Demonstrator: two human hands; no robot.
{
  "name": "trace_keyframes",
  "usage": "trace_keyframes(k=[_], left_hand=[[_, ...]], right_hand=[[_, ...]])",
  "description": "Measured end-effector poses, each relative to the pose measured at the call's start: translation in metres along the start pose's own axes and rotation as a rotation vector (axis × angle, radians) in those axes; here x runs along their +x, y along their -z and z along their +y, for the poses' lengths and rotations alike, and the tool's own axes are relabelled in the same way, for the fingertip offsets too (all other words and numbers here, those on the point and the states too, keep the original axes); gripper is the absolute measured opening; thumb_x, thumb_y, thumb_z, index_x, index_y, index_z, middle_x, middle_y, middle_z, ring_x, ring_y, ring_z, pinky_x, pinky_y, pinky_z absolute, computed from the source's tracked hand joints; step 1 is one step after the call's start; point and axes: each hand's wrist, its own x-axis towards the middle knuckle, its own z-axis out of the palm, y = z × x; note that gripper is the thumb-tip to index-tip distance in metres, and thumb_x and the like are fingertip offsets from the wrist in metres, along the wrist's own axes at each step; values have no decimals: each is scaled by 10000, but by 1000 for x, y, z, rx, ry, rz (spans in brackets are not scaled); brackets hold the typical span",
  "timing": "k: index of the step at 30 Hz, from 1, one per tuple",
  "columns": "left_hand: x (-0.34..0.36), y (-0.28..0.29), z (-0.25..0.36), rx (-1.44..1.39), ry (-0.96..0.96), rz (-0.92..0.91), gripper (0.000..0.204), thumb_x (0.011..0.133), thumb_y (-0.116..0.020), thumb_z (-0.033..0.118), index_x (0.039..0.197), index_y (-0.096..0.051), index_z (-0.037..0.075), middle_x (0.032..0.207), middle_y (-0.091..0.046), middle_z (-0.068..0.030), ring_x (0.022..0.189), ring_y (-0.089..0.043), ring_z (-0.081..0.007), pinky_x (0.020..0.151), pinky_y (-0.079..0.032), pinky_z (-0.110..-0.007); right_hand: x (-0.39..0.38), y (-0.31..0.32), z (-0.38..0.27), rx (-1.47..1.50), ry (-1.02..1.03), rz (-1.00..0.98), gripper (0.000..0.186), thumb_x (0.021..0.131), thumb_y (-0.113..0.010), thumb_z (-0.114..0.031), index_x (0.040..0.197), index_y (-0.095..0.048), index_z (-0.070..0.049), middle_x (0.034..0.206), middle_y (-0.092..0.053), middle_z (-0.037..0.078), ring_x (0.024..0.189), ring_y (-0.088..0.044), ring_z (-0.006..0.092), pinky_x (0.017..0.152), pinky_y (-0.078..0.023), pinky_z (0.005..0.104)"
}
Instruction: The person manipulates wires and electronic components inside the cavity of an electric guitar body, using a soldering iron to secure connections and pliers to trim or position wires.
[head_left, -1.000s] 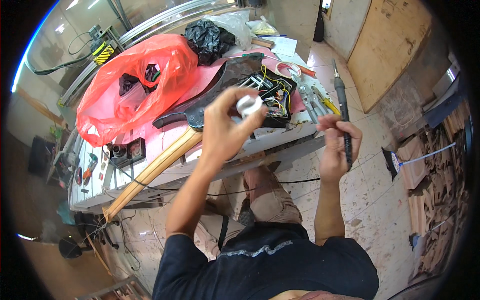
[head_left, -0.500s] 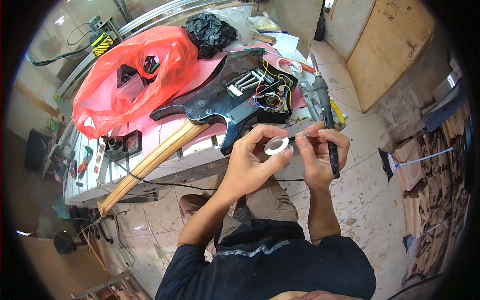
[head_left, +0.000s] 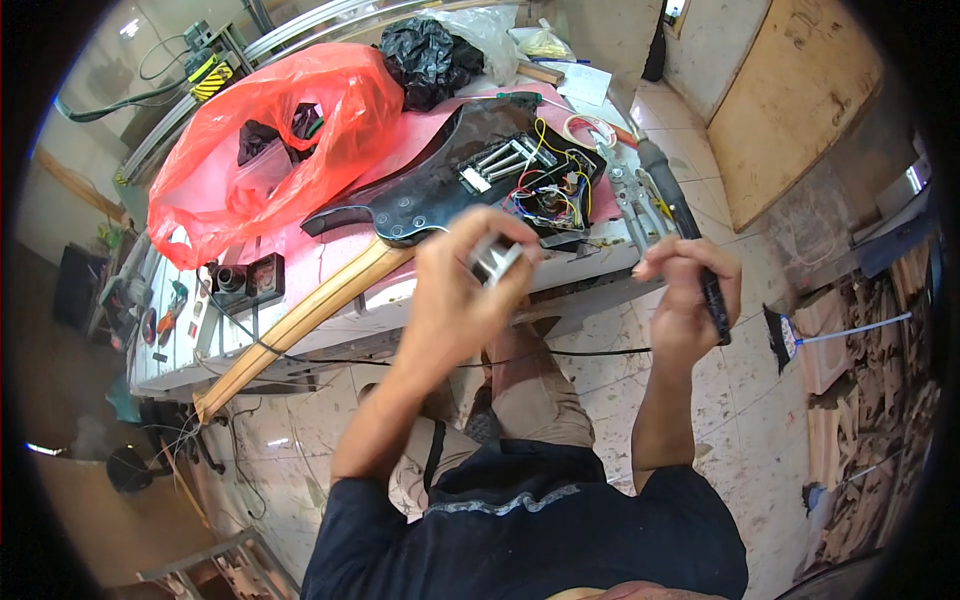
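My left hand (head_left: 455, 290) is closed round a small silvery-white spool (head_left: 497, 262) that looks like solder, held in front of the guitar. A soldering iron (head_left: 672, 190) slants through my right hand (head_left: 688, 295), its dark handle between the fingers and its tip pointing away. Motion blurs both hands. On the bench lies a black electric guitar (head_left: 425, 195), back side up, its wooden neck (head_left: 310, 315) reaching toward the near left. Its open rear cavity shows springs (head_left: 505, 165) and coloured wires (head_left: 550, 195). My left hand covers part of the body's near edge.
A red plastic bag (head_left: 345, 90) and a black bag (head_left: 430, 65) crowd the bench's far side. Metal pliers (head_left: 628, 195) lie right of the guitar. A black cable (head_left: 400, 363) runs along the bench front. Wood pieces (head_left: 850, 440) are stacked at the right.
My hands have moved apart: the left went left with the spool, the right went right with the soldering iron. The spool has turned from face-on to tilted.
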Motion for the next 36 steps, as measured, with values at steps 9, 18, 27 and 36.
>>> trace_keyframes(k=[9, 18, 27, 36], left_hand=[[107, 46, -38, 431, -427, -131, 154, 891, -733, 24, 1032, -675, -1, 909, -712, -161, 864, -713, -327, 788, -552, -394], [125, 45, -40, 427, -416, -357, 145, 911, -743, 42, 1031, -664, 20, 948, -716, -156, 879, -706, -320, 803, -547, -401], [130, 32, -60, 467, -587, -345, 201, 859, -722, -4, 1037, -636, 34, 995, -700, -158, 927, -681, -382, 822, -530, -461], [128, 21, -61, 585, -521, -352, 231, 842, -729, 10, 1046, -628, 42, 1032, -672, -178, 981, -680, -418, 848, -537, -501]], right_hand=[[13, 37, 13, 30, -488, 239, 261, 1094, -548, -258, 1079, -609, -5, 643, -632, 86, 479, -493, 87, 466, -384, 214], [14, 42, 28, 31, -580, 234, 284, 1092, -573, -290, 1061, -613, -10, 607, -602, 71, 435, -432, 82, 425, -344, 218], [17, 37, 34, 45, -629, 204, 292, 1088, -588, -306, 1054, -624, -18, 603, -602, 70, 431, -428, 72, 415, -328, 215], [13, 36, 45, 25, -631, 143, 293, 1092, -584, -298, 1085, -628, -8, 621, -589, 54, 445, -430, 69, 423, -338, 213]])
